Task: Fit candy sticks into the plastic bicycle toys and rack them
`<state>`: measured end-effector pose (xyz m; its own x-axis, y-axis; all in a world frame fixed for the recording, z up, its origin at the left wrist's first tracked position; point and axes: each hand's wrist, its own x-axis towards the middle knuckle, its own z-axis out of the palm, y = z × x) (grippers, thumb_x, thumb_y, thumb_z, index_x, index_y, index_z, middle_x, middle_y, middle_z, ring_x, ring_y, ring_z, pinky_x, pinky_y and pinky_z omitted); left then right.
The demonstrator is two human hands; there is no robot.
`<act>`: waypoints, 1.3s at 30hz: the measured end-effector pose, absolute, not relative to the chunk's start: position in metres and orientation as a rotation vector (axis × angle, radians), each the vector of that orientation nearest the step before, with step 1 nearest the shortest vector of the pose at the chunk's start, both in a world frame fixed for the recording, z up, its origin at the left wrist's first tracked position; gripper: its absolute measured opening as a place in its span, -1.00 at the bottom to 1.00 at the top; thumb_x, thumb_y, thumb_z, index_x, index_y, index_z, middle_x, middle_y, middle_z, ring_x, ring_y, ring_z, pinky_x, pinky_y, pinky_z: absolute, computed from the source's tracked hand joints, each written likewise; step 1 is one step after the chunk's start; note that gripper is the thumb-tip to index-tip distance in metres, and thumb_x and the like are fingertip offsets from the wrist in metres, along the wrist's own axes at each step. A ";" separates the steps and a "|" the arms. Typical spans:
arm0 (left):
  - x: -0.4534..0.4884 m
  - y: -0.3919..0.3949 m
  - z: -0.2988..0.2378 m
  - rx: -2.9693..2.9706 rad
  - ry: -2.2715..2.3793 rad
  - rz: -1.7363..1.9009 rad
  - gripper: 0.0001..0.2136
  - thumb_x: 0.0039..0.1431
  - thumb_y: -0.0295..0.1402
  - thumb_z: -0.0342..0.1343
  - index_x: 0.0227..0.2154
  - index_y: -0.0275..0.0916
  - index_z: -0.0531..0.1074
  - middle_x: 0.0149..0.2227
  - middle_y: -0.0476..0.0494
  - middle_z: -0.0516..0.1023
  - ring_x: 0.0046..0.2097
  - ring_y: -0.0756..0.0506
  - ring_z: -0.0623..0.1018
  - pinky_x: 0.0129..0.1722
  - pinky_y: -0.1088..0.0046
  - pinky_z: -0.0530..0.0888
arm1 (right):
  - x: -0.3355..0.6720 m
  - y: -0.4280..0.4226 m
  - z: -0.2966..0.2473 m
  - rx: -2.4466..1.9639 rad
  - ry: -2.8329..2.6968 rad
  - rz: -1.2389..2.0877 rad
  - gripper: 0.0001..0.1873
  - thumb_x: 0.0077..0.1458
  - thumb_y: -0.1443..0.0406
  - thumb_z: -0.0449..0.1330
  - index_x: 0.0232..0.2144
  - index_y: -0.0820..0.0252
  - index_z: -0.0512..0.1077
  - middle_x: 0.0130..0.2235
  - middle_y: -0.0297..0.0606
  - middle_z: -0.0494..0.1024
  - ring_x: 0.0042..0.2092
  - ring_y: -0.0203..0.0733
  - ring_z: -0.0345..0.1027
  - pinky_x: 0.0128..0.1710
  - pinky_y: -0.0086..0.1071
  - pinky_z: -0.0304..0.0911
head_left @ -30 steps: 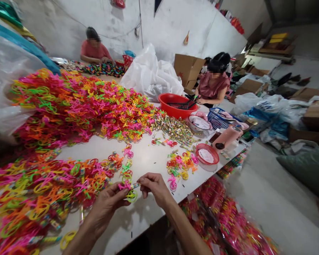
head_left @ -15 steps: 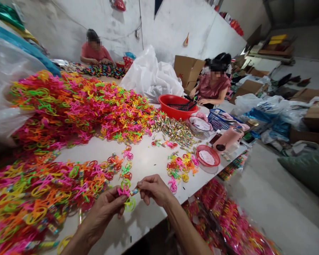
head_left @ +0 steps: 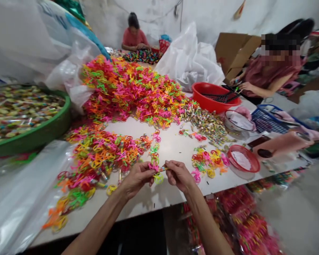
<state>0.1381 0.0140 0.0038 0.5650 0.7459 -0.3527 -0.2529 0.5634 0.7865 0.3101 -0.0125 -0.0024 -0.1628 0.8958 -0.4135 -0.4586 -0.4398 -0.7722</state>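
My left hand (head_left: 137, 177) pinches a small plastic bicycle toy (head_left: 156, 173), pink with a yellow-green wheel, just above the white table (head_left: 172, 143). My right hand (head_left: 179, 174) pinches a small wrapped candy stick (head_left: 162, 169) against the toy's other end. Both hands have their fingers closed and meet over the table's near edge. A loose spread of the same toys in pink, orange, yellow and green (head_left: 101, 154) lies just left of my hands. A smaller cluster of toys (head_left: 208, 161) lies to the right.
A big heap of toys (head_left: 130, 88) fills the table's middle, with a scatter of wrapped candy sticks (head_left: 207, 122) beside it. Nearby: green basin (head_left: 42, 132), red basin (head_left: 211, 99), small red basket (head_left: 241, 159), blue basket (head_left: 268, 120), white plastic bags (head_left: 188, 58). Two other people sit at the table.
The view has swung left and down, bringing the green basin into sight. My hands stay together on the toy and candy stick, held a little further over the table.
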 end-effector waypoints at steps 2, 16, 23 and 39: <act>0.138 0.013 0.002 0.715 0.725 0.645 -0.80 -0.18 -0.36 0.28 -0.47 -0.35 0.46 -0.52 -0.01 0.40 -0.60 0.12 0.34 -0.61 0.58 0.33 | 0.308 -0.013 -0.004 -1.088 -0.573 1.804 -0.69 -0.12 0.13 0.27 -0.48 0.32 0.42 -0.75 -0.48 0.32 -0.80 -0.51 0.02 -0.80 -0.58 -0.15; 0.112 0.003 0.007 0.636 0.850 0.770 -0.80 -0.19 -0.37 0.28 -0.47 -0.36 0.45 -0.57 -0.01 0.42 -0.67 0.15 0.31 -0.68 0.62 0.22 | 0.282 -0.012 -0.004 -1.133 -0.690 1.704 -0.68 -0.29 0.21 0.38 -0.43 0.28 0.50 -0.51 -0.24 0.52 -0.55 -0.30 0.36 -0.50 -0.39 0.29; 0.075 -0.013 0.004 0.638 0.927 0.776 -0.77 -0.17 -0.36 0.26 -0.41 -0.37 0.47 -0.58 -0.01 0.43 -0.67 0.14 0.32 -0.66 0.62 0.24 | 0.246 -0.020 -0.008 -1.126 -0.766 1.677 -0.73 -0.24 0.23 0.36 -0.44 0.29 0.50 -0.53 -0.26 0.53 -0.55 -0.31 0.38 -0.51 -0.43 0.29; 0.035 -0.059 0.011 0.943 1.003 0.843 -0.79 -0.13 -0.29 0.19 -0.45 -0.34 0.44 -0.64 0.02 0.37 -0.68 0.10 0.29 -0.66 0.56 0.24 | 0.203 -0.064 0.026 -1.361 -1.329 1.454 -0.67 -0.12 0.13 0.23 -0.34 0.26 0.50 -0.59 -0.27 0.50 -0.52 -0.21 0.37 -0.46 -0.33 0.27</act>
<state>0.0347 -0.0594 0.0112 0.3124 0.9005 -0.3024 -0.1431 0.3594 0.9222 0.2030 -0.0640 0.0264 -0.1735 0.9596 -0.2214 0.1343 -0.1997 -0.9706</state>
